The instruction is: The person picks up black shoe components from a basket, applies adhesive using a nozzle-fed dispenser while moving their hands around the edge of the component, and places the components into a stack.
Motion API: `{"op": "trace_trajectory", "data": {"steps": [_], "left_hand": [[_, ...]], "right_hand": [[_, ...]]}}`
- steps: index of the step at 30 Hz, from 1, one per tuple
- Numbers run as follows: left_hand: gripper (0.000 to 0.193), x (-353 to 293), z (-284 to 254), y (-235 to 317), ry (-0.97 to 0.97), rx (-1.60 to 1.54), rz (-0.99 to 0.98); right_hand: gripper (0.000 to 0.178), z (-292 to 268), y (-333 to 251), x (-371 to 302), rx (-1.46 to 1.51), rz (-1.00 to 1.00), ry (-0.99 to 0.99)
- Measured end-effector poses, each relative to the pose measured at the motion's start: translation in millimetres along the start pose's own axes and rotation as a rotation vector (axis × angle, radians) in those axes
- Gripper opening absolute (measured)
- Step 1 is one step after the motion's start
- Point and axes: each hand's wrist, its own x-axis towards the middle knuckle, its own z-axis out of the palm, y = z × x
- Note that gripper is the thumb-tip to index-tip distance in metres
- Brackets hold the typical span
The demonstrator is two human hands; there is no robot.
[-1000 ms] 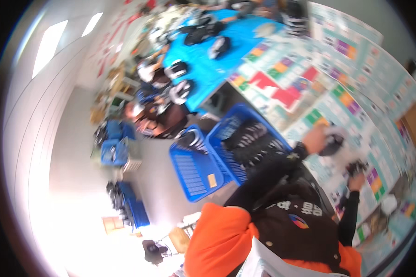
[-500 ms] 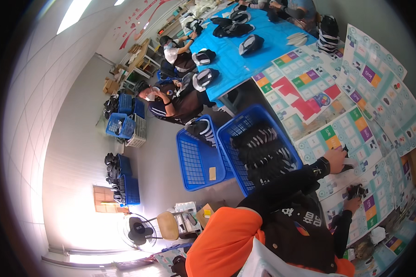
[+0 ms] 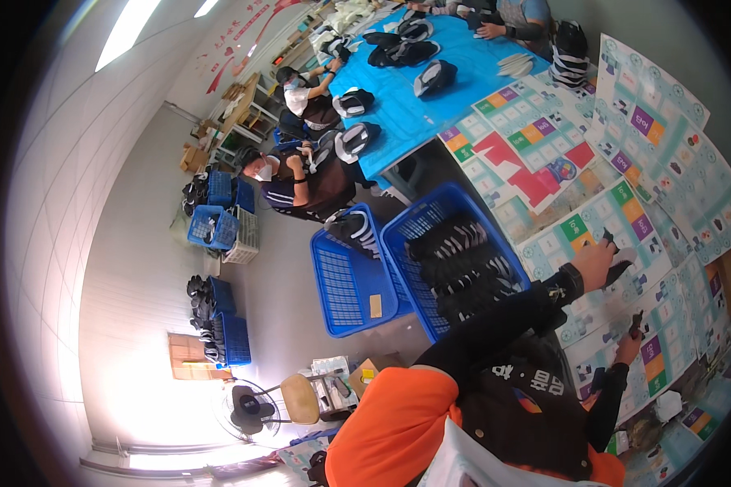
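Note:
My left hand (image 3: 595,263) is closed over the paper-covered table, with a dark, curved piece (image 3: 620,272) at its fingers; a small black tip shows at its far side. The piece is too small to name. Nearer to me, my right hand (image 3: 628,349) is closed on a small, slim black thing (image 3: 636,325) that points away from me. Its kind does not show. Both hands are above the printed sheets (image 3: 581,312), a short distance apart.
Beside my left arm stands a blue basket (image 3: 503,235) packed with black-and-white shoe parts. A second blue basket (image 3: 341,280) adjoins it. Co-workers (image 3: 300,183) sit along a blue table (image 3: 406,89) holding shoe uppers. Behind stand a fan (image 3: 252,408) and a stool (image 3: 300,398).
The left hand has shifted slightly, and the piece at its fingers has turned and looks darker. The slim black thing in my right hand now stands more upright. A seated co-worker's hands have moved.

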Motion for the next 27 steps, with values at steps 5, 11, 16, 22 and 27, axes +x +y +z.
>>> {"op": "trace_trajectory", "data": {"steps": [5,11,16,22,27], "left_hand": [[0.043,0.1,41.2,-42.1,-0.12,0.08,0.056],[0.047,5.4,55.8,-34.3,-0.168,0.085,0.084],[0.045,12.4,50.7,-30.4,-0.172,0.122,0.095],[0.031,15.2,64.6,-18.5,-0.241,0.062,0.069],[0.027,20.2,61.9,-47.4,-0.174,-0.057,0.249]], "right_hand": [[0.03,-5.2,-94.3,-64.0,0.488,0.17,-0.158],[0.017,-13.9,-119.8,-92.4,0.436,0.089,-0.275],[0.016,-17.7,-130.2,-102.9,0.368,0.087,-0.363],[0.024,-36.0,-107.7,-108.7,0.379,0.035,-0.329],[0.025,4.4,-114.3,-95.2,0.175,-0.365,-0.354]]}}
